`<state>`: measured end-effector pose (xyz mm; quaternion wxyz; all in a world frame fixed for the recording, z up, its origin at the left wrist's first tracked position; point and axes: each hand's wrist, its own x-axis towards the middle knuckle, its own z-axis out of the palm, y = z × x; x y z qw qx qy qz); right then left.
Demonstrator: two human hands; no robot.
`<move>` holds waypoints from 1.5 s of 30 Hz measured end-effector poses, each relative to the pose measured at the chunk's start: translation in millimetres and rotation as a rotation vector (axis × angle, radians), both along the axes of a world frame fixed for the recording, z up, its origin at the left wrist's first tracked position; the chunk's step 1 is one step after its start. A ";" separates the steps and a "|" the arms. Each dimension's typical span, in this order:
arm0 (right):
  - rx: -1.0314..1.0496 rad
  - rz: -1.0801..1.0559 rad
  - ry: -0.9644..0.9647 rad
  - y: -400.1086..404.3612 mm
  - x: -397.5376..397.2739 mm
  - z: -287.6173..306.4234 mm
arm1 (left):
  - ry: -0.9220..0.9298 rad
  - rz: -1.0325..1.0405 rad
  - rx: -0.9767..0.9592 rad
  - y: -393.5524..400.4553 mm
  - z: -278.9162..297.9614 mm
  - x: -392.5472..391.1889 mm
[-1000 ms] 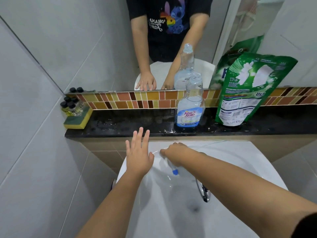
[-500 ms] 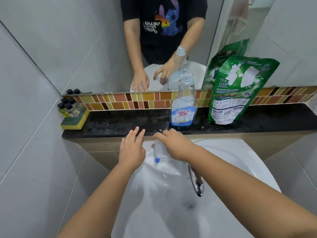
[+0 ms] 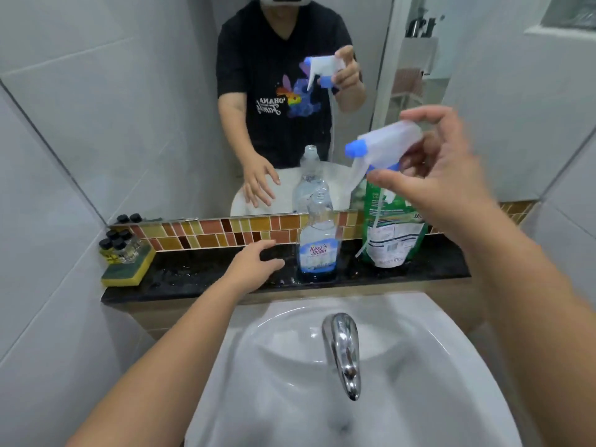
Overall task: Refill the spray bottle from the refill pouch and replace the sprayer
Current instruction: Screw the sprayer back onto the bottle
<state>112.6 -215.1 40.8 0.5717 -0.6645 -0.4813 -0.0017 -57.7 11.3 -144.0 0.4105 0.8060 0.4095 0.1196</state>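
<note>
A clear spray bottle (image 3: 317, 240) with a blue-and-white label stands uncapped on the black ledge (image 3: 200, 275), with a little liquid at its bottom. My right hand (image 3: 442, 175) holds the white sprayer (image 3: 383, 150) with its blue nozzle up in the air, to the right of and above the bottle; its thin dip tube hangs down in front of the green refill pouch (image 3: 393, 233). The pouch leans upright against the tiled strip right of the bottle. My left hand (image 3: 254, 266) rests on the ledge just left of the bottle, fingers apart, holding nothing.
A white sink (image 3: 290, 382) with a chrome tap (image 3: 343, 350) lies below the ledge. A yellow-green sponge (image 3: 127, 269) carrying several small black-capped bottles (image 3: 117, 245) sits at the ledge's left end. A mirror (image 3: 161, 108) covers the wall above.
My right hand has lifted the sprayer out of the sink basin up above the ledge. My left hand moved from the sink's rim onto the ledge beside the bottle.
</note>
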 end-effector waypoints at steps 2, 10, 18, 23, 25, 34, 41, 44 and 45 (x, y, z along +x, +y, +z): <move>0.075 -0.017 0.024 -0.4 11.1 29.4 | -0.067 -0.050 -0.011 -2.3 16.7 19.0; 0.234 -0.015 -0.043 24.6 13.7 113.6 | -0.239 -0.132 -0.078 -19.0 24.8 67.2; 0.211 0.064 0.056 54.8 13.6 120.7 | -0.346 -0.059 -0.146 -19.1 12.6 75.9; 0.212 0.071 0.119 70.2 17.4 102.0 | -0.366 -0.057 -0.155 -17.5 10.1 72.8; 0.207 0.082 0.131 75.1 20.8 93.7 | -0.359 -0.054 -0.139 -16.3 8.6 71.1; -0.008 0.171 0.254 98.2 38.0 36.9 | -0.333 -0.066 -0.089 -11.8 5.5 69.0; -0.252 0.228 0.255 111.3 41.9 -31.2 | -0.319 -0.049 -0.120 -12.0 6.1 74.4; -0.264 0.202 0.227 116.7 40.3 -44.9 | -0.322 -0.045 -0.115 -10.9 5.7 75.3; -0.250 0.189 0.223 117.8 39.3 -48.4 | -0.321 -0.047 -0.108 -10.5 5.3 75.1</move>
